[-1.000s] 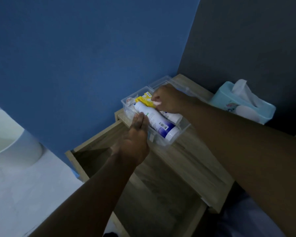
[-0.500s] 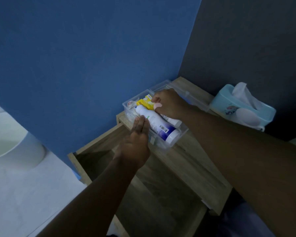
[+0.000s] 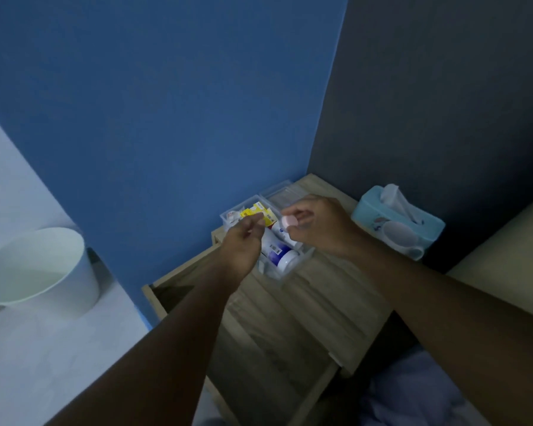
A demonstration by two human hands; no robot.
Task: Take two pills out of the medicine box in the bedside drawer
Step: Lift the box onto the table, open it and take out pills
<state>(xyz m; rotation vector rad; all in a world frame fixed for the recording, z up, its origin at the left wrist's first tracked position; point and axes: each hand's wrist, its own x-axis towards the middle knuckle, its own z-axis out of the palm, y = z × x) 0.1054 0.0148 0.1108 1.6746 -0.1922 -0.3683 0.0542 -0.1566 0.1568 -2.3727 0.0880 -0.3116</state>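
Observation:
The clear plastic medicine box (image 3: 285,272) stands on the wooden bedside table (image 3: 336,290) against the blue wall, its lid (image 3: 282,192) open behind it. Inside lie a yellow packet (image 3: 254,212) and a white-and-blue bottle (image 3: 279,252). My right hand (image 3: 320,226) hovers above the box and pinches a small pale pink round item (image 3: 289,222) at thumb and fingertips; what it is I cannot tell. My left hand (image 3: 243,244) is raised over the box's left side, fingers drawn together towards the right hand, nothing visible in them. The drawer (image 3: 259,348) below is pulled out.
A light blue tissue box (image 3: 394,229) sits on the table's right part. A white bin (image 3: 43,272) stands on the floor at the left. A bed edge (image 3: 505,272) and blue fabric (image 3: 413,395) lie to the right and below.
My right hand has lifted out of the box with the pink item. My left hand left the box's front wall and rose towards the right hand.

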